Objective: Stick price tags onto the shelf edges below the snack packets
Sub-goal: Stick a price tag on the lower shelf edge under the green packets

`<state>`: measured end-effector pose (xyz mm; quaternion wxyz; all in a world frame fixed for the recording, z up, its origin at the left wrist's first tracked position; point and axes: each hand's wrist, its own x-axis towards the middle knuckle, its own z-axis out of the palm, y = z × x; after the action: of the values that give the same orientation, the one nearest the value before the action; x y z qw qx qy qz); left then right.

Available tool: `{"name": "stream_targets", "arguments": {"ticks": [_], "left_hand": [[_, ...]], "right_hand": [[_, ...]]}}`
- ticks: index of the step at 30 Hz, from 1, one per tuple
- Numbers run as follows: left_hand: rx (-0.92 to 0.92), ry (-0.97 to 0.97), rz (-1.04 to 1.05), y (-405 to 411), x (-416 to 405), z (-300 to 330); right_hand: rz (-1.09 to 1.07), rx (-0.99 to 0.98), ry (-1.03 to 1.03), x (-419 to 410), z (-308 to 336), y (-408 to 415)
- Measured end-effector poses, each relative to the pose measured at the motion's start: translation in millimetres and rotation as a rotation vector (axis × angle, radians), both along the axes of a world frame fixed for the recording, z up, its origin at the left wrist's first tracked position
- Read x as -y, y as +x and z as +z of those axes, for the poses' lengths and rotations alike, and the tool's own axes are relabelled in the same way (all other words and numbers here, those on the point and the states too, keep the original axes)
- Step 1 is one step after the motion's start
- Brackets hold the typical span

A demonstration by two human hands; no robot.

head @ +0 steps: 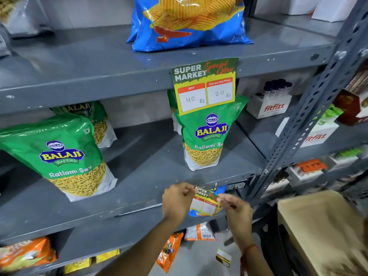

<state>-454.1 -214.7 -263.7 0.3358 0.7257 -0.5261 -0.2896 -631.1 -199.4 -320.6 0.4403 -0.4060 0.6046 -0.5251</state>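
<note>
Price tag (205,204), blank, at 6 o'clock, pinched by both hands against middle shelf edge (99,216): left hand (176,202) on its left corner, right hand (236,210) on its right. Advice: level it under green sev packet (205,134) at 12, press flat. Beyond, at 12 o'clock, filled tag (205,84) hangs from upper shelf (79,62); grey slotted steel racking (310,108).

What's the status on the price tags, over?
Left hand and right hand pinch second tag at middle shelf edge. First tag stuck on upper edge. Nothing blocking.
</note>
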Motion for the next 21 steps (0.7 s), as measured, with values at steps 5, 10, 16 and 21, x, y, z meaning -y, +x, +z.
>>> {"name": "stream_targets", "arguments": {"ticks": [5,10,16,21], "left_hand": [[-0.11,0.022,0.135,-1.0,-17.4,-13.8],[-0.121,0.007,0.224,3.3,-14.9,-22.4],[-0.113,0.015,0.23,4.7,-13.9,-29.6],[-0.14,-0.001,0.248,3.1,-13.7,-33.6]], "right_hand": [[0.059,-0.394,-0.064,20.8,7.6,2.8],[0.05,-0.458,-0.128,37.5,5.9,-0.7],[0.079,-0.416,-0.105,41.0,-2.6,-0.8],[0.106,-0.467,-0.065,39.8,-7.8,6.6]]}}
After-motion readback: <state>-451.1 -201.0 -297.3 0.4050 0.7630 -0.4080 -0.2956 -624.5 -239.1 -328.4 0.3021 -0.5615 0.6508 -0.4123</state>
